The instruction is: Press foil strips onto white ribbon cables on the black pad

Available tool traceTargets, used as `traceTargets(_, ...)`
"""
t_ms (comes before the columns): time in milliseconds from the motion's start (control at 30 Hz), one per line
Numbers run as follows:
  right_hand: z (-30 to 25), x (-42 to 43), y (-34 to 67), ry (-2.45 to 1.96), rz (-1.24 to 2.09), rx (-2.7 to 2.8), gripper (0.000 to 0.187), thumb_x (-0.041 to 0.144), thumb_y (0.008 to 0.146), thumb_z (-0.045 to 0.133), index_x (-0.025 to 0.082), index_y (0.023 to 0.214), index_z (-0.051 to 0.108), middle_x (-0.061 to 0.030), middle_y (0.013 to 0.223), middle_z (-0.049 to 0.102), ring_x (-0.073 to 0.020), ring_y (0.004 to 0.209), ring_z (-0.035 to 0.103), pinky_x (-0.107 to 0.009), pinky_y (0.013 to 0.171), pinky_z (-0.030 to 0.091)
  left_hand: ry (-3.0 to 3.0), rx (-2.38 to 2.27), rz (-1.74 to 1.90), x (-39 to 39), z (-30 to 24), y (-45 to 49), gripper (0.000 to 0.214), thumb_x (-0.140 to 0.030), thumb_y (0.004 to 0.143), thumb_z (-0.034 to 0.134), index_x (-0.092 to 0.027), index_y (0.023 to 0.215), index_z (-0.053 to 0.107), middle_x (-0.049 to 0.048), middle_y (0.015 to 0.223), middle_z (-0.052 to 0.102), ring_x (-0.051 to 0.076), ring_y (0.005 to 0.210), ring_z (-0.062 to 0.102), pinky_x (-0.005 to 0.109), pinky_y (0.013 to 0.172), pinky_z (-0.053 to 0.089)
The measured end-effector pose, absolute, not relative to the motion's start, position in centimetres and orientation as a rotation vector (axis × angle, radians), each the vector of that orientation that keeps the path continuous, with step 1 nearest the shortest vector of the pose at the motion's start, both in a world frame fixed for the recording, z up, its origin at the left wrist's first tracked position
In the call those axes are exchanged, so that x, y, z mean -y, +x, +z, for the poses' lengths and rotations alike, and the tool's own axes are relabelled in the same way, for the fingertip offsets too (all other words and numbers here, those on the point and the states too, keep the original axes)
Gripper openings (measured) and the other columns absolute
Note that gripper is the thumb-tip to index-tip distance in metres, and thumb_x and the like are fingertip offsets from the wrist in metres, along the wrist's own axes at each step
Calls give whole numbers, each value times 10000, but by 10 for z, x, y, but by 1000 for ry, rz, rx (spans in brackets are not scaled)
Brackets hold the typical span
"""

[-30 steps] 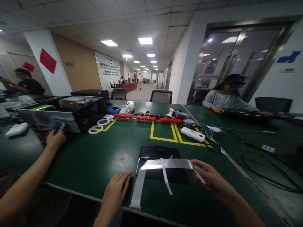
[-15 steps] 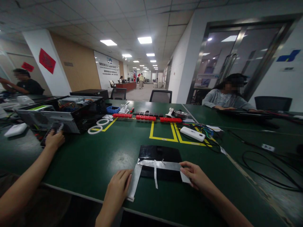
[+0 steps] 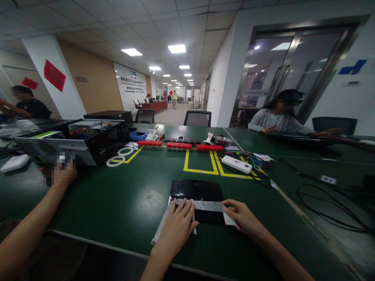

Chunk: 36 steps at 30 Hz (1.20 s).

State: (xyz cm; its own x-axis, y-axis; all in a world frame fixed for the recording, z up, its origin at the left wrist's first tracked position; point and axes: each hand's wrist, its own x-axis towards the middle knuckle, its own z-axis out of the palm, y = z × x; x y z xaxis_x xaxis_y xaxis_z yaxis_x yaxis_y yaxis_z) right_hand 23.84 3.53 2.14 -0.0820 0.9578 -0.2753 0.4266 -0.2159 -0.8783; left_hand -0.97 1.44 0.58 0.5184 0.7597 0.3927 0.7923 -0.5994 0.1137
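Fingers (image 3: 190,210) of the left hand (image 3: 177,226) lie flat and slightly spread, palm down, over the left part of a ribbon cable (image 3: 212,206); those of the right hand (image 3: 238,214) narrow to a pinch on its right end. The cable is smooth and silvery along its middle, with a pale ribbed leg running out from under the left hand toward seven o'clock and a short ribbed flap at the right fingertips. It crosses a glossy black panel (image 3: 196,188), roughly rectangular, on the smooth dark-green table (image 3: 117,210). A thin pale strip (image 3: 195,229) shows beside the left thumb.

With the panel as the dial's centre, a co-worker's hand (image 3: 65,176), its grip blurred out, sits between nine and ten, before a boxy computer case (image 3: 86,152) of grey sheet metal and shiny black sides. At ten, slim white rings (image 3: 115,166) lie just beside each other; toward eleven stands a square-walled blue plastic tray (image 3: 138,137). Knobbly red strips (image 3: 178,145) line up at twelve. A round metal dish (image 3: 223,141) is at one, a smooth, round-ended white device (image 3: 236,164) between one and two, and tangled wires (image 3: 258,162) at two.
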Motion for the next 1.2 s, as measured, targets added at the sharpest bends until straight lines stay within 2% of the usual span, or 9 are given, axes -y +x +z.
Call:
traceTargets(333, 15, -37, 242, -1648, 1172, 1622, 392, 412, 795, 490, 131, 1066, 531, 61, 544, 428, -75, 393, 383, -187, 351, 284, -2744, 1389, -545, -12, -1, -5, 578, -506, 900, 390, -167, 1368, 367, 88, 1405, 432, 298, 1300, 354, 559, 1061, 247)
traceTargets(533, 17, -40, 242, -1716, 1025, 1736, 273, 359, 794, 497, 145, 952, 559, 38, 575, 469, -100, 492, 447, -200, 442, 315, -2806, 1398, -470, -12, 7, -8, 554, -476, 908, 395, -182, 1376, 353, 84, 1417, 417, 297, 1308, 341, 557, 1055, 259)
traceTargets(733, 19, -39, 242, -1726, 906, 1832, 244, 332, 824, 467, 139, 949, 549, 19, 626, 504, -118, 556, 472, -216, 495, 330, -2829, 1427, -433, -11, 11, -8, 578, -474, 901, 410, -170, 1386, 333, 87, 1438, 382, 292, 1325, 310, 560, 1062, 240)
traceTargets(967, 20, -39, 239, -1753, 852, 1839, 172, 272, 816, 472, 148, 901, 556, 37, 586, 467, -108, 535, 440, -213, 497, 308, -2836, 1494, -444, -12, 14, -4, 528, -454, 904, 421, -179, 1354, 396, 82, 1405, 434, 289, 1309, 339, 549, 1061, 246)
traceTargets(1200, 16, -40, 242, -1733, 950, 1789, 202, 293, 829, 457, 152, 948, 535, 44, 592, 464, -91, 496, 436, -196, 453, 306, -2899, 1537, -473, -18, 25, -4, 458, -428, 918, 407, -196, 1309, 465, 74, 1361, 491, 276, 1281, 390, 534, 1047, 279)
